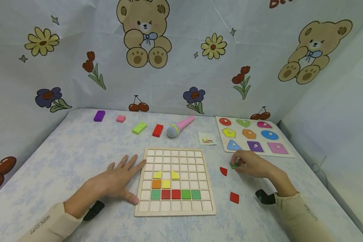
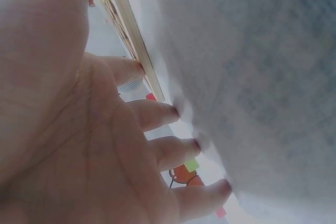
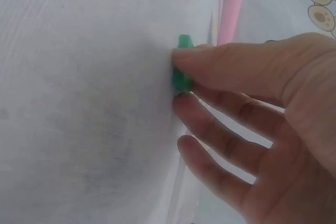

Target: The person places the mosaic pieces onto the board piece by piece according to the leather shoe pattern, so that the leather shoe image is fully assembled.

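Note:
My left hand (image 1: 116, 181) lies on the table with fingers spread, its thumb and index fingertip touching the left edge of a wooden grid board (image 1: 175, 213). Colored tiles sit in some cells: a yellow tile (image 1: 166, 184), an orange tile (image 1: 156, 184), and a lower row of greens and reds. To the right of the board, my right hand (image 1: 255, 164) pinches a small green tile (image 3: 182, 80) between thumb and fingers at the tabletop. Close by lie a red quarter-round tile (image 1: 224, 171) and a red square tile (image 1: 234, 197).
Behind the grid board lie a pink toy microphone (image 1: 184, 123), a pattern card (image 1: 207, 138), and red (image 1: 158, 130), lime (image 1: 139, 128), pink (image 1: 121, 118) and purple (image 1: 99, 116) blocks. A knobbed shape puzzle (image 1: 239, 131) stands beyond my right hand.

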`<action>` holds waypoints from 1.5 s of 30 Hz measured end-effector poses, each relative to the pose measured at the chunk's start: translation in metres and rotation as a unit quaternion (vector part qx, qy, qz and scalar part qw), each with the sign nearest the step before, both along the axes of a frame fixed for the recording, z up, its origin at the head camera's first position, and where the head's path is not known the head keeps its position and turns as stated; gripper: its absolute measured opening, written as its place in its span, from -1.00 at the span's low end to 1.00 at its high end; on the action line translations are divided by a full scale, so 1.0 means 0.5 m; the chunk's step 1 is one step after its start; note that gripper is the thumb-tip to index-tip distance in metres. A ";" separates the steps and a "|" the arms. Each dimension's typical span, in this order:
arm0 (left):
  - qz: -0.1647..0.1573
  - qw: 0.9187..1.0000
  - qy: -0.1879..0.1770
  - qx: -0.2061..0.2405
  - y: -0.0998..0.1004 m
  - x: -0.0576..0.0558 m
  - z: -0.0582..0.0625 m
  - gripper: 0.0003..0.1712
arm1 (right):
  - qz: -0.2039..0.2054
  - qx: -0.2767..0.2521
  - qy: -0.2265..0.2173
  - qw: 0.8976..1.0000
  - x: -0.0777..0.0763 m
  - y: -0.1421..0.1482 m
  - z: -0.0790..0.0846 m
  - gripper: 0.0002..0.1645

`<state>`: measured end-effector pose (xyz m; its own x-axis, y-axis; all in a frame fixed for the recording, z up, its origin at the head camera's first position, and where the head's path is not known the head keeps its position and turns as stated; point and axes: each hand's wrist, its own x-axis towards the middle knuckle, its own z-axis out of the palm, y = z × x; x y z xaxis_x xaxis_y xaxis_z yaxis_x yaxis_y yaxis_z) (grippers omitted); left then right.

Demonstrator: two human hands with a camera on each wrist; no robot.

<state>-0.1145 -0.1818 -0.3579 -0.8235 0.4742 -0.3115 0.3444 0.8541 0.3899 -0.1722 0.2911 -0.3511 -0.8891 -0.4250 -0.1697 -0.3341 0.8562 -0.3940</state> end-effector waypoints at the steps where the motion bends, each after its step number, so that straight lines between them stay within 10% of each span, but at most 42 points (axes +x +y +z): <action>1: 0.000 1.000 0.000 0.000 0.000 0.000 0.000 0.49 | 0.000 0.001 0.001 1.000 -0.001 -0.001 -0.001 -0.81; 18: 0.003 1.000 -0.002 -0.006 0.000 -0.003 -0.001 0.49 | 0.072 0.010 0.035 0.997 0.030 -0.116 0.023 -0.85; 45: -0.001 1.000 0.011 0.000 0.000 -0.002 -0.002 0.48 | 0.282 0.039 0.047 0.957 0.063 -0.365 0.023 -0.90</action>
<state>-0.1156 -0.1820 -0.3589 -0.8288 0.4766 -0.2933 0.3551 0.8529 0.3827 -0.1408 0.1085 -0.3394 -0.5347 -0.8313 -0.1515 -0.7827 0.5548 -0.2820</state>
